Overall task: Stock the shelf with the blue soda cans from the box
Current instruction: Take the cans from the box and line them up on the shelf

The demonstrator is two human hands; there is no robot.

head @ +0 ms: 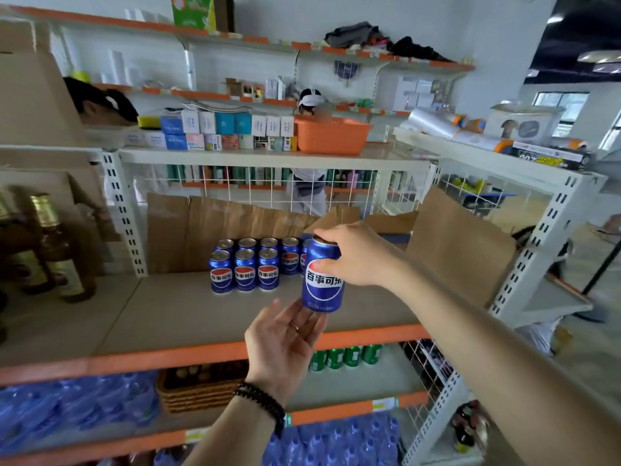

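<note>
My right hand [356, 255] grips a blue soda can [322, 280] by its top and side, holding it upright above the front of the grey shelf [168, 314]. Just below it, my left hand [285, 334] is open, its fingertips touching the can's bottom edge. Several matching blue cans [245, 267] stand in two rows at the back middle of the shelf. An open cardboard box [450, 240] sits at the shelf's right end, its inside hidden behind my right arm.
Brown bottles [57, 250] stand at the shelf's left end. Cardboard sheets [215, 227] lean against the wire back. Green cans [346, 356] and a wicker basket [198, 388] sit one shelf down. A person stands behind the rack.
</note>
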